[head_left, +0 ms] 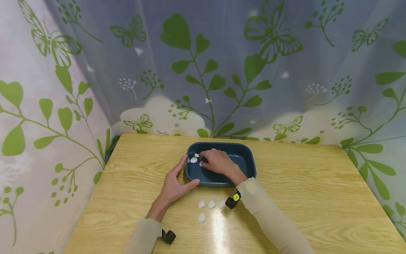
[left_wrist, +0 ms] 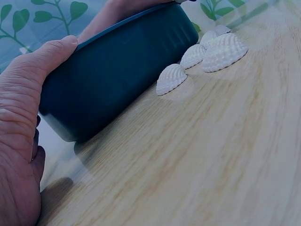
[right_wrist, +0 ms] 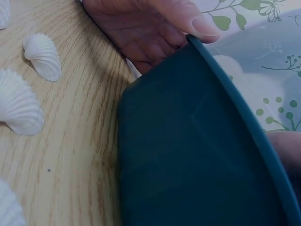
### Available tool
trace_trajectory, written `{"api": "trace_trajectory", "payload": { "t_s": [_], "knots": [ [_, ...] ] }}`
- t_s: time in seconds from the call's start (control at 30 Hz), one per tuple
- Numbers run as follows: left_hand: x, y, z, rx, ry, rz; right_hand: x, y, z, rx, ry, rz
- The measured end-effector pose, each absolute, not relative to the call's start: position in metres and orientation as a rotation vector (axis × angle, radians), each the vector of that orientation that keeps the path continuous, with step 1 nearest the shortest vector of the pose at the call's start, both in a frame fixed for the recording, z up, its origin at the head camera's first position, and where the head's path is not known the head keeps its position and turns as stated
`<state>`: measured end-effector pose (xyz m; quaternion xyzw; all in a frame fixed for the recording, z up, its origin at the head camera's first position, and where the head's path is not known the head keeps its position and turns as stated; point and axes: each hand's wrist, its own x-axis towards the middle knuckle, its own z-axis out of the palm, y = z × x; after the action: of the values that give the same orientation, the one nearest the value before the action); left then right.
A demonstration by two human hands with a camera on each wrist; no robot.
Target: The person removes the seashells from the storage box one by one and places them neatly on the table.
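A dark blue plastic tub (head_left: 244, 183) stands on the wooden table. My left hand (head_left: 173, 185) holds its left near corner, with the thumb on the near rim and the fingers along the left side. Inside the tub, my right hand (head_left: 219, 162) reaches down with bent fingers beside white seashells (head_left: 193, 160) at the left end. Its fingertips are hidden, and I cannot tell whether they pinch a shell. Between me and the tub lie ribbed white seashells: three in a row, including the left one (head_left: 201, 204), and a single shell (head_left: 202, 218) below that one.
The wooden table (head_left: 317, 197) reaches back to a curtain (head_left: 222, 70) printed with green leaves and butterflies. Another printed curtain (head_left: 38, 116) hangs along the left. Each wrist carries a small black camera, such as the left one (head_left: 168, 237).
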<state>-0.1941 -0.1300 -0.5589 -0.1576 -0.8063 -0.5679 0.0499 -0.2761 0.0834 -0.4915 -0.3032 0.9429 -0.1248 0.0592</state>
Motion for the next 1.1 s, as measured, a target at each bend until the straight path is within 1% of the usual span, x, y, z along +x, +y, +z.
{"api": "trace_trajectory", "payload": {
  "t_s": [0.4, 0.77, 1.1],
  "knots": [
    [-0.194, -0.130, -0.561, -0.477, -2.448, -1.738, -0.274, 0.088, -0.489, -0.861, 2.828, -0.360],
    [-0.195, -0.130, -0.561, -0.482, -2.448, -1.730, -0.273, 0.097, -0.483, -1.015, 2.671, -0.560],
    [-0.194, -0.129, -0.559, -0.477, -2.458, -1.730, -0.274, 0.102, -0.486, -0.946, 2.685, -0.499]
  ]
}}
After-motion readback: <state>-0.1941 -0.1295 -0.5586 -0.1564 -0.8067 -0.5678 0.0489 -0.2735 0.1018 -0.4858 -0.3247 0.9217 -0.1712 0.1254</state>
